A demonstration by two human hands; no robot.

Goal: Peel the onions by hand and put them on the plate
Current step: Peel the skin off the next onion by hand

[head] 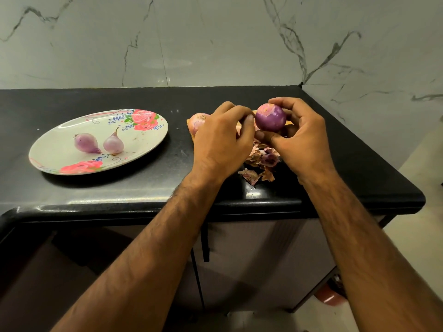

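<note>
Red onion (270,117), glossy purple with a pale patch of skin at its top, is raised above the counter (119,188) in the right hand (302,140), whose fingers curl over its far side while the thumb props it from below. Just beside it, the left hand (223,142) has its fingers curled, with thumb and forefinger brought together at the onion's left flank; whether they have a shred of skin between them I cannot tell. The bulb looks nearly bare, so its slick surface is the main risk. A hard tug on the remaining patch could twist it out of the grip, and it would likely drop onto the peelings (260,161) heaped below or roll toward the counter's near edge, which is close. Pulling too deep could also strip good flesh along with the skin. The plate (60,149) lies well apart to the left, with two peeled onions (86,143) on it, and carrying the bulb across that gap in a loose hold is a second chance to fumble. Behind the left hand an unpeeled onion (196,123) rests on what seems to be a wooden board (190,134), and a careless knuckle could set it rolling.
</note>
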